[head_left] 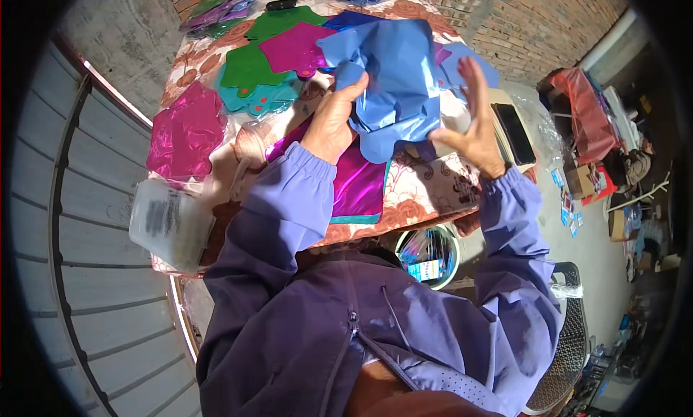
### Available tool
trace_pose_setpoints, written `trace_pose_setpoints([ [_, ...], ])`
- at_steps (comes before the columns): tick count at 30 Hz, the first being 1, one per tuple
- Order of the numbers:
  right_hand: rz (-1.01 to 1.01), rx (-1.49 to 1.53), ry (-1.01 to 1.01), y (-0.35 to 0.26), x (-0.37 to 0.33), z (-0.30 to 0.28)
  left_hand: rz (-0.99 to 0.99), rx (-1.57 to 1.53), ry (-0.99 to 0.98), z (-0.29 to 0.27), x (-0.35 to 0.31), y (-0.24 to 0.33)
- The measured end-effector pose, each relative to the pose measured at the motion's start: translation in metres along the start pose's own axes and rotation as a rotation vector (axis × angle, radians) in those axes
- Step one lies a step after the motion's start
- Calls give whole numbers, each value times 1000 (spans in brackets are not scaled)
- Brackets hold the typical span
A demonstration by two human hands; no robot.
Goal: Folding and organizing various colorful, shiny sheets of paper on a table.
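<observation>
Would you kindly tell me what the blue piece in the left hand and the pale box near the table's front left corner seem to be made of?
Blue piece: likely thin plastic film or foil, satin-metallic; it creases softly and throws bright highlights. Pale box: probably rigid plastic, cloudy and translucent; it keeps its boxy shape and looks milky.

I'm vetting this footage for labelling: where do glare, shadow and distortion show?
Head view: pale glare streaks the glossy blue lobed sheet in the left hand; dark shadows cross the red-and-cream floral tablecloth. Head view: fisheye bends the grey ribbed metal panels at left, and the corners are black.
</observation>
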State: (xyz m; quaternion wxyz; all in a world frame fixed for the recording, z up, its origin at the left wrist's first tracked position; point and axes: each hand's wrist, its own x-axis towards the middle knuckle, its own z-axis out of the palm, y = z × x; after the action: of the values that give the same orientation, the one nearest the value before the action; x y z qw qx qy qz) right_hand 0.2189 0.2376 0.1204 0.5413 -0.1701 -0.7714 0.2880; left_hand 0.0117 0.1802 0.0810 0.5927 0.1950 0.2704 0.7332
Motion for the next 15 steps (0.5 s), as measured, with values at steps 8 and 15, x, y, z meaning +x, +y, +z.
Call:
trace_pose_setpoints([
  [8,-41,-513,-113,64,3,-10,424,717,204,-14,-30,24],
  [15,35,-1134,222,172,70,-124,275,278,215,-96,-52,139],
])
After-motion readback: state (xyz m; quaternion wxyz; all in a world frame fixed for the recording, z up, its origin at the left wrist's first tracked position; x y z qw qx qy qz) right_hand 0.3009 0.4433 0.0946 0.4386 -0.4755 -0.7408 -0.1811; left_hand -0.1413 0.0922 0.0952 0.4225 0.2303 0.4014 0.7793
